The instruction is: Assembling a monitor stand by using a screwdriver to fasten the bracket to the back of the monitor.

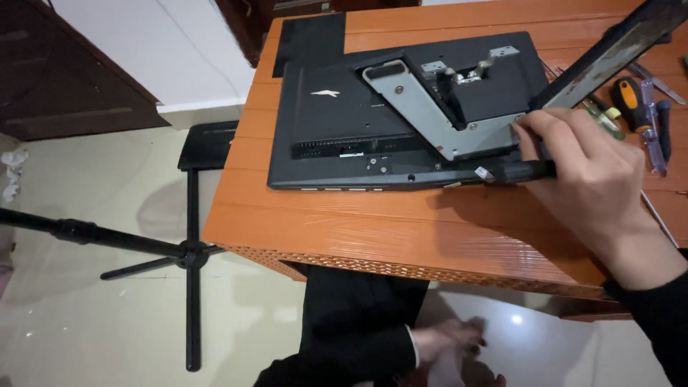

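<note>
The right hand is pinching a black strip at the edge of the face-down monitor on the tabletop, while the left hand, blurred below, cannot be judged; 1 hard pull could snap the strip.

Single head view, steeply down, close over orange table edge.

The monitor lies face-down on the table, screwdrivers to its right, tripod left.

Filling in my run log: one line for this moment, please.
right hand: grips black bar at monitor edge | left hand: below table, blurred
</note>
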